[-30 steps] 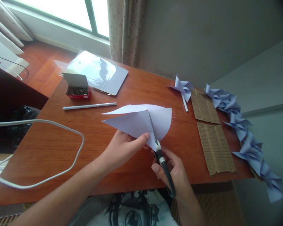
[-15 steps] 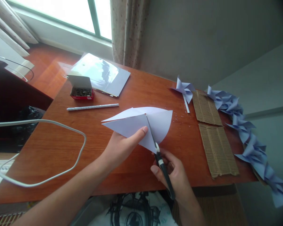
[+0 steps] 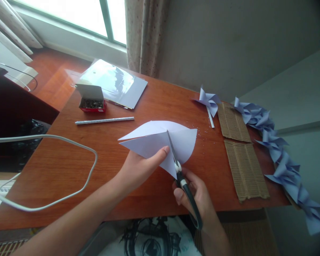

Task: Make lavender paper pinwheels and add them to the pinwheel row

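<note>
A sheet of white paper (image 3: 146, 142) with slits cut in from its corners is held above the table by my left hand (image 3: 146, 165). My left thumb presses on top of it and the other fingers are hidden underneath. My right hand (image 3: 194, 192) grips black-handled scissors (image 3: 181, 179), whose blades lie along a cut running from the near corner toward the paper's middle. The blades look nearly closed. The paper's right part curves down beside the blades.
On the table (image 3: 117, 192) lie a white paper stick (image 3: 105, 121), an open red box of small metal pieces (image 3: 92, 104), and a shiny folder (image 3: 114, 83). At right are a paper pinwheel (image 3: 209, 101), two cardboard pieces (image 3: 246, 170) and several more pinwheels (image 3: 285, 167). A white cable (image 3: 92, 163) loops at left.
Both hands, the paper and the scissors have shifted slightly right and toward me. The scissor handles have swung a little to the right.
</note>
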`<state>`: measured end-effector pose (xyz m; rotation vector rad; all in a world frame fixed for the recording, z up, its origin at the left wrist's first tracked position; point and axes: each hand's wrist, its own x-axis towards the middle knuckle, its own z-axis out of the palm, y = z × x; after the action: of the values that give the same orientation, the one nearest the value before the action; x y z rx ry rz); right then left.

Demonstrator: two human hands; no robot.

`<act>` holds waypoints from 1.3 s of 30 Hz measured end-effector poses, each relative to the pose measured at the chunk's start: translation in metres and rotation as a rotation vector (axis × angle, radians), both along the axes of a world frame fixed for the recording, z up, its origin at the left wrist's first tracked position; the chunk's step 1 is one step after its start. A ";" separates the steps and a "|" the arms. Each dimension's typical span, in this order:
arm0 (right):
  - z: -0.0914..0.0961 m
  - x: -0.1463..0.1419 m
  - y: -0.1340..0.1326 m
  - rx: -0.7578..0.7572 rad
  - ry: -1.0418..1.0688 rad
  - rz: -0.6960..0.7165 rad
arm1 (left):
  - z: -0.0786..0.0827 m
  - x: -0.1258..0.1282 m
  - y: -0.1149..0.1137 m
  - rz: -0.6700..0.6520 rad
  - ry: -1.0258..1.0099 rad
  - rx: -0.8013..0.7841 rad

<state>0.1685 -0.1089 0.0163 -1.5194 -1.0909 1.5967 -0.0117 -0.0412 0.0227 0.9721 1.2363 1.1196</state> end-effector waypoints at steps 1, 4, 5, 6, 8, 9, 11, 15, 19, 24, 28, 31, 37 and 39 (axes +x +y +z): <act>0.000 0.000 0.000 0.003 -0.002 0.000 | 0.000 0.000 0.000 -0.012 0.002 0.017; -0.002 0.000 0.000 0.000 0.004 -0.018 | 0.001 0.001 0.000 -0.053 -0.006 0.052; -0.003 0.000 -0.001 -0.001 0.008 -0.026 | 0.001 0.001 0.000 -0.060 -0.009 0.054; -0.004 -0.001 -0.001 -0.002 0.012 -0.035 | 0.001 0.001 0.000 -0.062 -0.012 0.054; -0.006 -0.001 -0.002 0.002 0.011 -0.049 | 0.001 0.001 0.000 -0.057 -0.018 0.049; -0.007 -0.002 -0.002 0.005 0.009 -0.055 | 0.001 0.001 -0.001 -0.055 -0.022 0.047; -0.008 -0.003 -0.003 0.008 0.006 -0.067 | 0.001 0.000 -0.001 -0.052 -0.033 0.040; -0.011 -0.003 -0.005 0.012 -0.003 -0.076 | 0.001 0.000 -0.001 -0.062 -0.049 0.030; -0.015 0.001 -0.005 0.018 -0.003 -0.001 | 0.005 0.000 -0.001 -0.081 -0.073 0.016; -0.016 -0.003 -0.006 0.014 -0.010 -0.020 | 0.007 0.001 -0.002 -0.072 -0.080 -0.009; -0.014 -0.010 -0.007 0.017 -0.004 -0.060 | 0.006 0.001 -0.003 -0.055 -0.059 -0.023; -0.014 -0.011 -0.007 0.018 -0.003 -0.059 | 0.006 0.001 -0.003 -0.061 -0.061 -0.023; -0.020 -0.009 -0.008 0.049 0.008 -0.059 | 0.006 0.000 -0.003 -0.068 -0.060 -0.007; -0.022 -0.009 -0.008 0.058 0.010 -0.051 | 0.005 0.000 -0.003 -0.068 -0.063 -0.008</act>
<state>0.1596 -0.1168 -0.0052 -1.4877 -1.0754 1.5247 -0.0115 -0.0440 0.0281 0.9594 1.1478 1.0833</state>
